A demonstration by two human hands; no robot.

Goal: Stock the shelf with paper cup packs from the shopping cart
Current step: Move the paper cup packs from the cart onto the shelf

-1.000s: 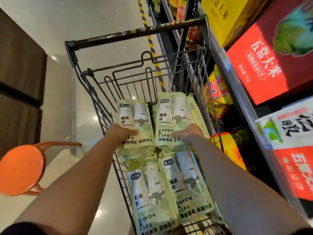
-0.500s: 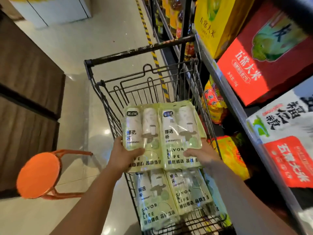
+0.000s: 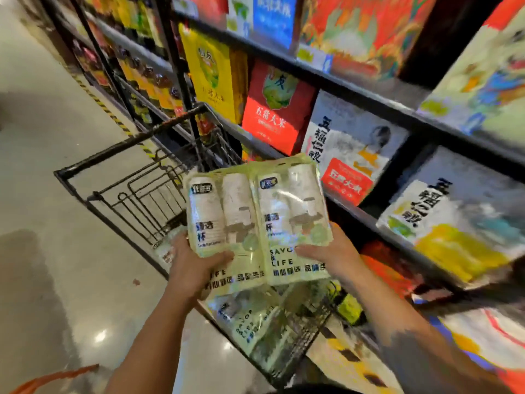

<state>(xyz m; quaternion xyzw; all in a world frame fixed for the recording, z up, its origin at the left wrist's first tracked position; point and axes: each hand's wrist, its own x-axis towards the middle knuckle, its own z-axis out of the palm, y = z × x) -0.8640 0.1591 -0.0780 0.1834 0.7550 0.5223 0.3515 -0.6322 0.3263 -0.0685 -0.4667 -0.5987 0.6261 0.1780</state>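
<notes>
The left hand (image 3: 196, 265) grips the near end of the left cup pack (image 3: 221, 214); the right hand (image 3: 332, 251) grips the right cup pack (image 3: 292, 217) beside it. Both packs have risen out of the shopping cart (image 3: 127, 142) below the hands and swung toward the shelf (image 3: 369, 93) beyond the right hand, so placing looks next.

The packs (image 3: 255, 220) are pale green, with white cups and dark lettering showing. The cart (image 3: 125, 143) is black wire. There's a yellow box (image 3: 211, 72) and a red box (image 3: 272, 115) with white characters. Yellow-and-black striped tape (image 3: 105, 109) edges the glossy grey floor (image 3: 42, 166).
</notes>
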